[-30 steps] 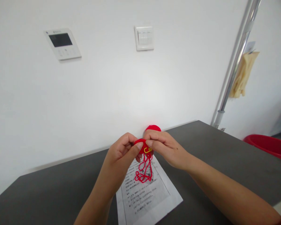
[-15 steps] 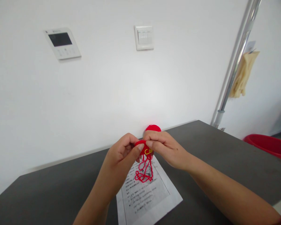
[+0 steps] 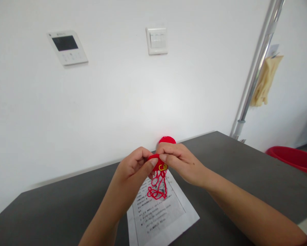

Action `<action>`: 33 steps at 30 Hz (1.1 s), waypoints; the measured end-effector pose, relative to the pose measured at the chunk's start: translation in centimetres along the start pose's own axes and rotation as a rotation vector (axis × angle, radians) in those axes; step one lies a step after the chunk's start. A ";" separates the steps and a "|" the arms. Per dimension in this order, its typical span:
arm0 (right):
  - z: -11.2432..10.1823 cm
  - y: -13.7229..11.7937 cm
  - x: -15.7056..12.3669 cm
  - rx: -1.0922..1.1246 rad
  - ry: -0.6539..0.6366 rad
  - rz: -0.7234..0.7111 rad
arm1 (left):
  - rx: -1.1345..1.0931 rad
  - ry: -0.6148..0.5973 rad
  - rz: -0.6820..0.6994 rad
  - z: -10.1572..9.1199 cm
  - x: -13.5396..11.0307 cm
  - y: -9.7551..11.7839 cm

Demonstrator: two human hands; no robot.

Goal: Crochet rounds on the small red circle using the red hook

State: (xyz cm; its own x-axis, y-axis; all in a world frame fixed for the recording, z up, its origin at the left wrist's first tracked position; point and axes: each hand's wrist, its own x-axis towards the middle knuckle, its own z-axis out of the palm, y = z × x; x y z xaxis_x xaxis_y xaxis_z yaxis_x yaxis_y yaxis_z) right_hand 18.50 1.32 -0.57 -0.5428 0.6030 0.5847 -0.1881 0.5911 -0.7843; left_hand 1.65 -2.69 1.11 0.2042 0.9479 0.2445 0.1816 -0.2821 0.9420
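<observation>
Between the fingertips of both hands is a small red crochet piece (image 3: 157,166), its lower edge showing below my thumbs. My left hand (image 3: 136,165) is closed and pinches its left side. Also closed, my right hand (image 3: 181,160) grips the right side, thumb on the front. A yellow stitch marker (image 3: 163,167) is clipped to the piece near my right thumb. Loose red yarn (image 3: 157,194) dangles in loops over a printed sheet (image 3: 166,222). Behind my right hand, a round red yarn ball (image 3: 167,139) rests near the wall, partly hidden.
The dark table (image 3: 73,208) meets a white wall carrying a panel with a screen (image 3: 68,48) and a light switch (image 3: 156,41). At right are a metal pole (image 3: 258,73), hanging cream gloves (image 3: 266,82) and a red basin (image 3: 294,159).
Both hands keep their hold. The red piece has tilted slightly, so more of its front and the yellow stitch marker shows a little lower.
</observation>
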 end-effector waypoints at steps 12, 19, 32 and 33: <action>0.1 -0.2 0.0 -0.029 -0.010 -0.001 | 0.021 -0.008 0.009 -0.1 -0.1 0.0; 0.1 0.1 -0.1 -0.043 0.046 -0.001 | -0.045 0.001 0.010 0.1 -0.2 -0.1; 0.0 -0.2 -0.1 -0.107 0.024 0.039 | -0.044 0.057 0.030 0.1 -0.3 -0.2; 0.0 -0.2 0.0 -0.111 0.026 0.036 | -0.048 0.053 0.028 0.1 -0.3 -0.2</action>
State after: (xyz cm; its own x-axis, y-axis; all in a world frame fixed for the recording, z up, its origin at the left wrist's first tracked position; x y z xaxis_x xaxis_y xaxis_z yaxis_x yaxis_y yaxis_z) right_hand 18.58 1.21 -0.45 -0.5256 0.6380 0.5628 -0.0766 0.6234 -0.7781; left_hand 1.63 -2.94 0.79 0.1568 0.9465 0.2819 0.1302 -0.3028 0.9441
